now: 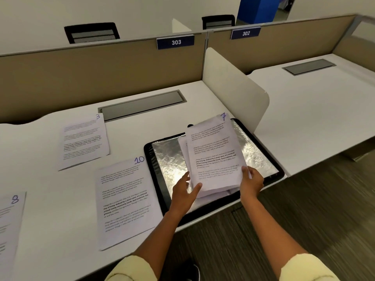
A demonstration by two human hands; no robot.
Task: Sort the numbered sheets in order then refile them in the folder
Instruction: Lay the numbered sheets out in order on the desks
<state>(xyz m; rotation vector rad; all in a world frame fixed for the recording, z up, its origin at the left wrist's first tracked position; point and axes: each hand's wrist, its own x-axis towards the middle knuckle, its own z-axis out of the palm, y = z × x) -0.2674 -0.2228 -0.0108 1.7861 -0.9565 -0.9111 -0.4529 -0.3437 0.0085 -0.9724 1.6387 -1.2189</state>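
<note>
Over open folder (162, 159) | both grips clasp sheet stack (215, 159), 7 on top

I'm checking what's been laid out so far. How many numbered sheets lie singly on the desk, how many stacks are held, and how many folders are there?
Single sheets on the desk: 3 (sheet 3, sheet 10, sheet 8)
Held stacks, sheet 7 on top: 1
Open folders: 1
Total: 5

- folder (261, 151) open on counter (50, 199), right end
- sheet 7 stack (215, 155) over folder
- sheets 10 (123, 199), 3 (83, 140), 8 (8, 224) spread leftward; 3 probably farthest back
</note>
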